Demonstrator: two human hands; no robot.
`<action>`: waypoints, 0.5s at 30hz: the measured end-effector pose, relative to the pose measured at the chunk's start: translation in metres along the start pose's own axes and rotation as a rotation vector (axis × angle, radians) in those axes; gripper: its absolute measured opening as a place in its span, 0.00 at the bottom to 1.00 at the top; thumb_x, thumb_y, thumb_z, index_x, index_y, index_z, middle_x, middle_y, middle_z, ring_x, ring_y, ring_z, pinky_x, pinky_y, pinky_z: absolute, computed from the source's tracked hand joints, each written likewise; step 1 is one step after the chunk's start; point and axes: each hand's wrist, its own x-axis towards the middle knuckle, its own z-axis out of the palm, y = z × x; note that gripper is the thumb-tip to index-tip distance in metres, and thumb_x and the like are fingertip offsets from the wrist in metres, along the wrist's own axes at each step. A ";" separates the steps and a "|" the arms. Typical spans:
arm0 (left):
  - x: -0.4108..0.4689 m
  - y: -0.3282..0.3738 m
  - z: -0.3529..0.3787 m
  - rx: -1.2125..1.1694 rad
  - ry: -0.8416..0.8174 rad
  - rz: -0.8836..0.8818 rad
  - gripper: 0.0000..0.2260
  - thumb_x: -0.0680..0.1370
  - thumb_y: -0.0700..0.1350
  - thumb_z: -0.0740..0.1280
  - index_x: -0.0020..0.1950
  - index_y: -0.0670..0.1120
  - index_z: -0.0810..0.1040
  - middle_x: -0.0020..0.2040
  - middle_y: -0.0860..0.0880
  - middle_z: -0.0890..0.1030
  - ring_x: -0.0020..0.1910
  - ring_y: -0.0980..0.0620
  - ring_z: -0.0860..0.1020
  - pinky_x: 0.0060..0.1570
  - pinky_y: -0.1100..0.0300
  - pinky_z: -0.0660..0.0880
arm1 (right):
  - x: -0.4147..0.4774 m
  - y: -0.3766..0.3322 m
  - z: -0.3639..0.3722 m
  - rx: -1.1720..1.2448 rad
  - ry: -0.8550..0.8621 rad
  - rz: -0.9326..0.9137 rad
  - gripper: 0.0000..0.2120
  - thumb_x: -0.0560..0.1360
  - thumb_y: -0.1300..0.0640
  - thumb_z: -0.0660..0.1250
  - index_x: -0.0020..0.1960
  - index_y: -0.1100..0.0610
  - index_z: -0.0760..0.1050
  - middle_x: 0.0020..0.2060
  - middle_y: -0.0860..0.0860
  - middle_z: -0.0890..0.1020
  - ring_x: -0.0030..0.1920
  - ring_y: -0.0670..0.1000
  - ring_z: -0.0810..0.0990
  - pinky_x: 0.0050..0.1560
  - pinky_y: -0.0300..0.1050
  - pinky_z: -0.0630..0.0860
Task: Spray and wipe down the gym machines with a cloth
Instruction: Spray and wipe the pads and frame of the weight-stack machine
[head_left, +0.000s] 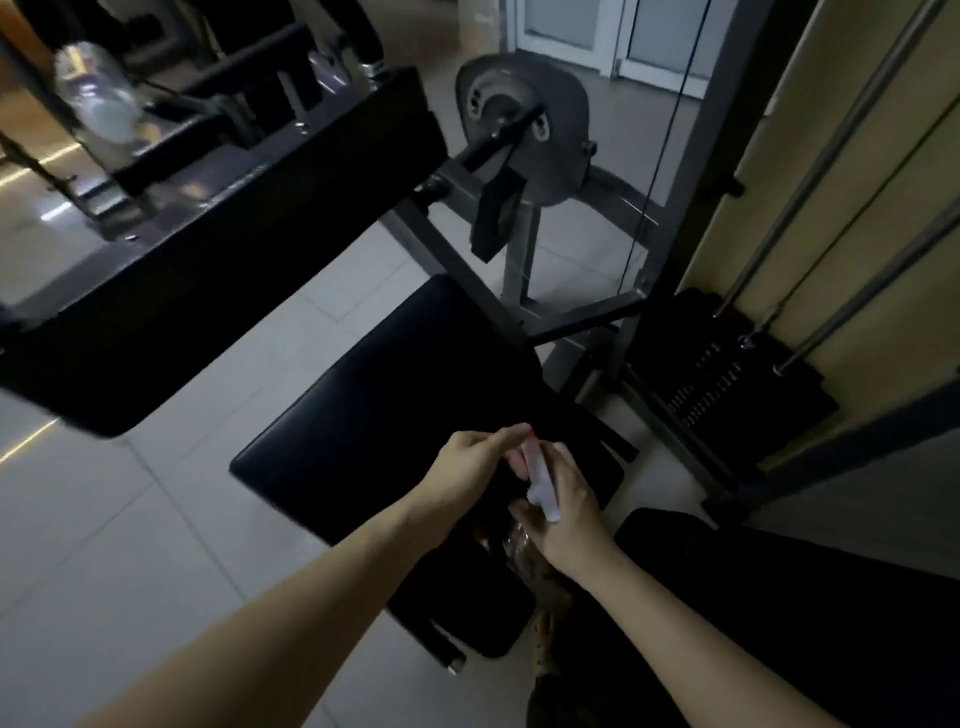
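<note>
Two hands meet over bench (384, 395) near right corner; right hand (569, 525) curled round spray bottle (540, 486), long axis pointing away up pad; left hand (467, 462) pinching its white top; cloth unseen.

Spray bottle (540, 483) body hidden behind right hand (566, 519); grip of left fingers (506, 435) unclear.

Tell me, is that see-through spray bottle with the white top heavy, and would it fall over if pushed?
Probably light: the right hand seems to carry the clear plastic spray bottle with a white top by its neck. Its thin see-through body might squash a little in a tight grip. Top-heavy looking, it could tip if pushed.
</note>
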 end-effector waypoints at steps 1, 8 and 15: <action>0.019 0.011 0.009 -0.083 0.018 -0.018 0.18 0.80 0.54 0.70 0.38 0.42 0.84 0.38 0.44 0.84 0.38 0.48 0.83 0.43 0.57 0.79 | 0.016 0.010 -0.016 0.030 0.019 0.047 0.34 0.77 0.59 0.70 0.78 0.51 0.60 0.61 0.47 0.69 0.60 0.48 0.76 0.56 0.30 0.72; 0.120 0.050 0.030 -0.732 0.145 -0.103 0.15 0.74 0.39 0.63 0.58 0.40 0.81 0.50 0.39 0.83 0.47 0.42 0.83 0.52 0.48 0.81 | 0.069 0.071 -0.054 0.087 -0.002 0.230 0.23 0.78 0.60 0.63 0.72 0.52 0.67 0.55 0.45 0.74 0.56 0.44 0.73 0.57 0.38 0.70; 0.165 0.036 0.061 -0.747 -0.096 -0.273 0.10 0.81 0.41 0.64 0.57 0.37 0.82 0.52 0.38 0.85 0.47 0.44 0.85 0.47 0.53 0.83 | 0.105 0.094 -0.067 0.412 -0.001 0.385 0.27 0.78 0.58 0.62 0.70 0.35 0.63 0.63 0.34 0.73 0.63 0.29 0.71 0.69 0.40 0.68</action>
